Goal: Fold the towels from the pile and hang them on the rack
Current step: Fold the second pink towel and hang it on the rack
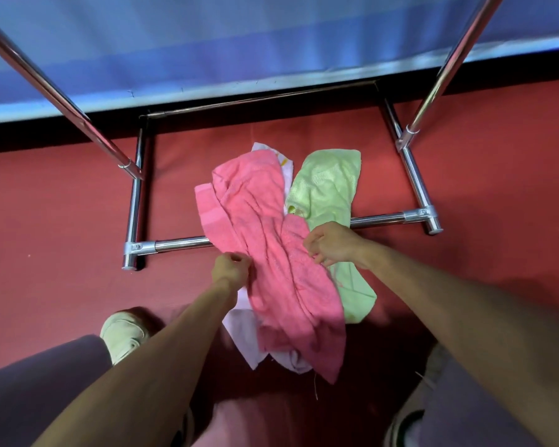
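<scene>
Both sets of fingers are curled in tight, nothing spread. The edge of the pink towel [265, 227] nearest the left hand [233, 267] is pinched by its fingers, and the opposite edge looks to be nipped by the right hand [331, 246], so the towel is held between the two. Only a small bit of cloth seems to be caught in each pinch.

Past the fingertips, the pink towel is laid crumpled on top of the pile and stretched away over the rack's bottom bar [181, 244]; it's not lifted yet. A white towel [242, 333] is tucked just under the left fingers, and a green towel [326, 185] is spread right beside and partly beneath the right ones. Further out there's red floor [62, 204], and the rack's slanted uprights [46, 82] are set well beyond both hands.

What could go wrong, probably:
- the green or white towel could get dragged up too, since the layers are overlapped right at the pinches
- a thin pinch could be lost once the limp weight is raised
- the far end could get snagged on the bar
- a crooked fold could be made, since the cloth is bunched rather than flattened
</scene>
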`<act>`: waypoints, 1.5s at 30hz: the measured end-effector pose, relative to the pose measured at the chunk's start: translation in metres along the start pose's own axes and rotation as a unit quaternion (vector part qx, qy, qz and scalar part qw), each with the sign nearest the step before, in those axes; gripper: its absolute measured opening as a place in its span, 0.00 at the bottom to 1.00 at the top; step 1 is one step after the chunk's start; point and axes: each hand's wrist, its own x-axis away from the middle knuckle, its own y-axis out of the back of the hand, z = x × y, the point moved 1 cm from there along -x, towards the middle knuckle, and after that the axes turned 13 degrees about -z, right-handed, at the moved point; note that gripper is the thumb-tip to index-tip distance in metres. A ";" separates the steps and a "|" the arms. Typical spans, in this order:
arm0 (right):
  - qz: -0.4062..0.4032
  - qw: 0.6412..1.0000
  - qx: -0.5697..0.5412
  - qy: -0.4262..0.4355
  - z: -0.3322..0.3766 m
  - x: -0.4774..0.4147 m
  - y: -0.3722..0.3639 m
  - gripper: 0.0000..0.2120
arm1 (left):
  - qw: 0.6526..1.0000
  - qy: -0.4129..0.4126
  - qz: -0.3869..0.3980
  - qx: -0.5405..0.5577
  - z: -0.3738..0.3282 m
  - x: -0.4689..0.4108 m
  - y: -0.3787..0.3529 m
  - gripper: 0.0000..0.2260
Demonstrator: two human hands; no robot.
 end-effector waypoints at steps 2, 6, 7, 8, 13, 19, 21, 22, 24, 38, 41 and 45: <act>0.005 1.000 -0.001 0.004 0.002 -0.001 -0.001 0.06 | 1.000 -0.013 -0.013 -0.014 0.001 -0.002 0.003 0.14; 0.014 1.000 -0.005 0.013 0.009 0.001 0.000 0.06 | 0.998 -0.007 -0.003 0.068 -0.003 0.003 0.012 0.12; 0.015 1.000 -0.006 0.015 0.011 0.003 0.002 0.07 | 0.990 0.031 0.018 0.133 -0.006 0.005 0.015 0.12; 0.015 1.000 -0.006 0.015 0.014 0.006 0.004 0.08 | 0.977 0.071 0.041 0.196 -0.009 0.006 0.018 0.11; 0.015 0.999 -0.014 0.035 0.039 0.025 0.017 0.09 | 0.927 0.142 0.066 0.341 -0.041 0.015 0.045 0.07; -0.024 0.995 0.003 0.099 0.084 0.058 0.053 0.10 | 0.962 -0.040 0.116 0.245 -0.097 0.048 0.083 0.11; -0.040 0.991 -0.003 0.128 0.103 0.074 0.070 0.09 | 0.967 -0.134 0.105 0.187 -0.120 0.065 0.099 0.10; -0.049 0.988 -0.004 0.146 0.112 0.084 0.079 0.08 | 0.964 -0.187 0.100 0.157 -0.132 0.073 0.107 0.10; -0.066 0.981 0.004 0.181 0.130 0.103 0.098 0.07 | 0.942 -0.313 0.098 0.070 -0.156 0.095 0.128 0.11; -0.015 0.903 0.160 0.399 0.175 0.202 0.155 0.24 | 0.769 -0.619 0.064 -0.148 -0.222 0.204 0.230 0.06; 0.000 0.898 0.162 0.410 0.181 0.203 0.143 0.15 | 0.784 -0.606 0.051 -0.126 -0.228 0.214 0.231 0.05; 0.011 0.900 0.142 0.412 0.186 0.210 0.139 0.04 | 0.800 -0.589 0.039 -0.111 -0.236 0.225 0.239 0.03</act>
